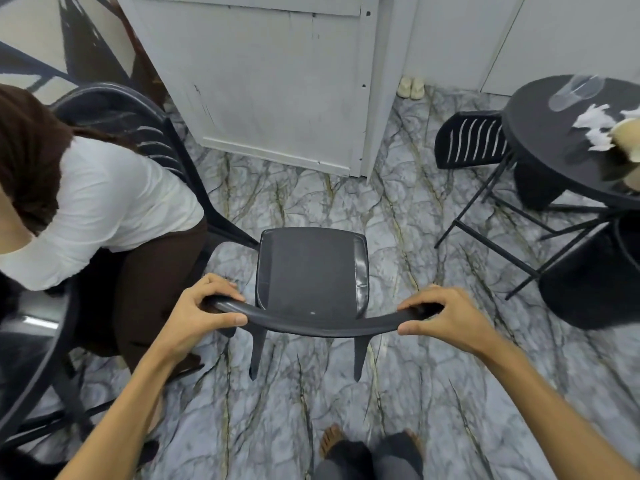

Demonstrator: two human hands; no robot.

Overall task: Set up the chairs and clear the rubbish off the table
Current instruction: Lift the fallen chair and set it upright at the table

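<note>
Chair (pixel 311 271) centre; table (pixel 540 140) right, perhaps holding paper scraps (pixel 594 124).

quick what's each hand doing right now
Left hand: closed on the left end of the dark chair's backrest.
Right hand: closed on the right end of the same backrest.

Both bare arms reach forward and down, elbows slightly bent. The left hand (pixel 201 311) curls at the left end of a curved bar, fingers over the top, thumb along the near edge. The right hand (pixel 441 315) mirrors it at the right end, each grip closed. Two bare feet show below.
</note>
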